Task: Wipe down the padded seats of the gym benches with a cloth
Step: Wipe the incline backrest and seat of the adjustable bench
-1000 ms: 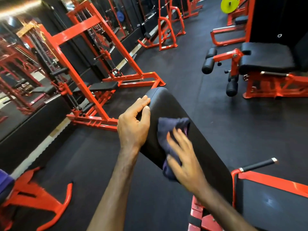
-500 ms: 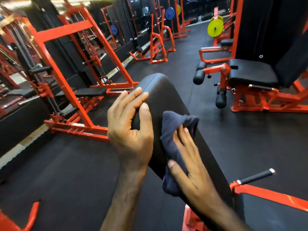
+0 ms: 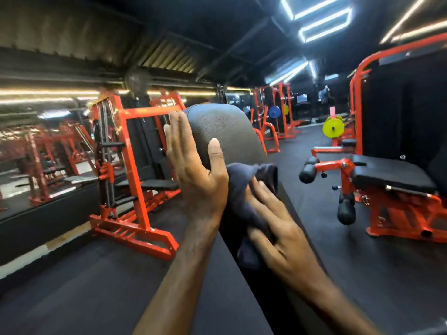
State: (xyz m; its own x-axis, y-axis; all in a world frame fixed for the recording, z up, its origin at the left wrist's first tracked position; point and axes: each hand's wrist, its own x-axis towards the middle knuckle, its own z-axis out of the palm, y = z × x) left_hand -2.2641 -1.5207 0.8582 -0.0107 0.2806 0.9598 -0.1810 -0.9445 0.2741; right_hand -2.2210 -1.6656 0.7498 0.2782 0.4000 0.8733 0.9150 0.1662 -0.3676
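A black padded bench back (image 3: pixel 225 131) rises at a slant in the middle of the view. My left hand (image 3: pixel 196 172) lies flat along its left edge, fingers straight and thumb across the front of the pad. A dark blue cloth (image 3: pixel 244 197) is bunched on the pad just below the thumb. My right hand (image 3: pixel 273 228) presses the cloth against the padding with spread, straight fingers. The lower part of the pad is hidden behind both forearms.
An orange rack (image 3: pixel 135 180) with a flat black bench stands to the left by a mirrored wall. A leg machine (image 3: pixel 377 180) with a black seat and roller pads stands at the right. A yellow weight plate (image 3: pixel 333 127) hangs further back. Black rubber floor (image 3: pixel 96 274) lies between them.
The view has tilted up towards the ceiling. My left hand's fingers have straightened along the pad's edge. My right hand and the cloth have slid a little up the pad.
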